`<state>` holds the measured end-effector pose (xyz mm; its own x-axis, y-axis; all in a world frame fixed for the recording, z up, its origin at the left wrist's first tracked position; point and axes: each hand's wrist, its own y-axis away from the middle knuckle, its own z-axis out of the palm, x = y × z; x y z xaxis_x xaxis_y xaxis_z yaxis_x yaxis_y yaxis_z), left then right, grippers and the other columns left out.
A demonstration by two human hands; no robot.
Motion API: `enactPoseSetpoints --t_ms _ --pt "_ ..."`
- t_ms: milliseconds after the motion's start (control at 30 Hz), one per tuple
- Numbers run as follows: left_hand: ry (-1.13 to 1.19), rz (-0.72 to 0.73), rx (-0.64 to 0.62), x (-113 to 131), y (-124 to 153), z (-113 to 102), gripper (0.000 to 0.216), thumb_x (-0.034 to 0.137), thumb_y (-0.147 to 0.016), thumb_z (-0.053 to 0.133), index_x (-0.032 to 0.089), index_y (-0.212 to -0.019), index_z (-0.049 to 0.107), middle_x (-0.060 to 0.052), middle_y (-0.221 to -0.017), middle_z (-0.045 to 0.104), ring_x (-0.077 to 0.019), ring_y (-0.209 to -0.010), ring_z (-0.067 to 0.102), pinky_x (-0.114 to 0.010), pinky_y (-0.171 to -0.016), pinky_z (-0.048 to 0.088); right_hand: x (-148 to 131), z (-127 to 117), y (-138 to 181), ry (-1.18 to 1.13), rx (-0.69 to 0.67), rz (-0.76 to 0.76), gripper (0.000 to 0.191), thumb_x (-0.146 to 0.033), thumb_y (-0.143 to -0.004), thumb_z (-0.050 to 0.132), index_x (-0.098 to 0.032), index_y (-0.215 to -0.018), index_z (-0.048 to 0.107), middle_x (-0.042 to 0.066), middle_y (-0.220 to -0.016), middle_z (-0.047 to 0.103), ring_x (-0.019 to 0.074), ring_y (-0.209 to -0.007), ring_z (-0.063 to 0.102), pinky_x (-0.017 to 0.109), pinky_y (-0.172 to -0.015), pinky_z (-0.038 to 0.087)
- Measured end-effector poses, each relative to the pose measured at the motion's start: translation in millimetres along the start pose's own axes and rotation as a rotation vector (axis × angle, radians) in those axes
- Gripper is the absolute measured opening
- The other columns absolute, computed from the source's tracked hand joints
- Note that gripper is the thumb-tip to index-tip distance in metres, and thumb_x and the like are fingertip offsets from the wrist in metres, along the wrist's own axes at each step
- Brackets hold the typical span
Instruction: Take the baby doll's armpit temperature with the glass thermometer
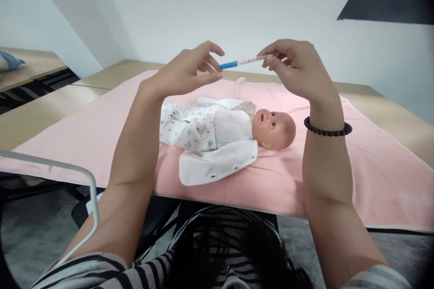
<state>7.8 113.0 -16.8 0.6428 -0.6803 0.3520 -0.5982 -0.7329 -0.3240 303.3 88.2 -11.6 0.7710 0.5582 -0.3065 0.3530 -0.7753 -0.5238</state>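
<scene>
A slim, clear thermometer [252, 60] with a blue end is held nearly level above the doll. My right hand [294, 65] pinches its clear end between thumb and fingers. At the blue end is my left hand [195, 67], its thumb and fingers spread apart, fingertips very close; whether they touch it I cannot tell. Beneath both hands a baby doll [274, 128] lies on its back, head to the right. It wears a white top [232, 126], its front flap [217, 162] spread open, and patterned pants [190, 128]. My left forearm hides the doll's lower end.
A pink cloth [278, 185] covers much of the wooden table [376, 104] under the doll. At the lower left a white metal bar [93, 189] curves beside my left arm. Another table [30, 67] with a blue and white item stands at the far left.
</scene>
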Motion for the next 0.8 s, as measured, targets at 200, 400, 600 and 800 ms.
enactPoseSetpoints --t_ms 200,400,600,800 --pt "0.430 0.428 0.482 16 0 -4 0.019 0.036 -0.090 0.074 0.022 -0.099 0.063 -0.001 -0.086 0.071 -0.0179 -0.085 0.072 -0.034 -0.079 0.057 -47 -15 23 -0.047 0.154 0.031 0.041 -0.051 -0.104 0.036 -0.031 -0.130 0.061 0.006 -0.122 0.070 0.0298 -0.116 0.064 0.043 -0.094 0.052" --pt "0.436 0.610 0.709 33 12 -15 0.021 0.019 -0.080 0.082 0.021 -0.097 0.070 0.001 -0.084 0.068 -0.0139 -0.076 0.072 -0.027 -0.067 0.057 -70 -23 43 -0.143 0.278 -0.025 0.033 -0.054 -0.103 0.043 -0.035 -0.125 0.060 0.004 -0.122 0.067 0.0265 -0.110 0.067 0.040 -0.094 0.054" --pt "0.243 0.643 0.742 33 23 -25 0.033 0.033 -0.083 0.081 0.023 -0.111 0.067 0.003 -0.090 0.062 -0.0099 -0.080 0.071 -0.024 -0.070 0.060 -72 -18 47 -0.276 0.402 -0.110 0.026 -0.054 -0.101 0.052 -0.036 -0.118 0.060 0.003 -0.117 0.067 0.0258 -0.105 0.069 0.040 -0.090 0.057" --pt "-0.002 0.611 0.786 30 27 -27 0.018 0.036 -0.093 0.069 0.022 -0.104 0.068 0.003 -0.090 0.063 -0.0095 -0.085 0.069 -0.028 -0.074 0.062 -64 -12 40 -0.453 0.490 -0.249 0.023 -0.052 -0.097 0.062 -0.032 -0.110 0.062 0.004 -0.113 0.067 0.0258 -0.098 0.070 0.041 -0.084 0.058"
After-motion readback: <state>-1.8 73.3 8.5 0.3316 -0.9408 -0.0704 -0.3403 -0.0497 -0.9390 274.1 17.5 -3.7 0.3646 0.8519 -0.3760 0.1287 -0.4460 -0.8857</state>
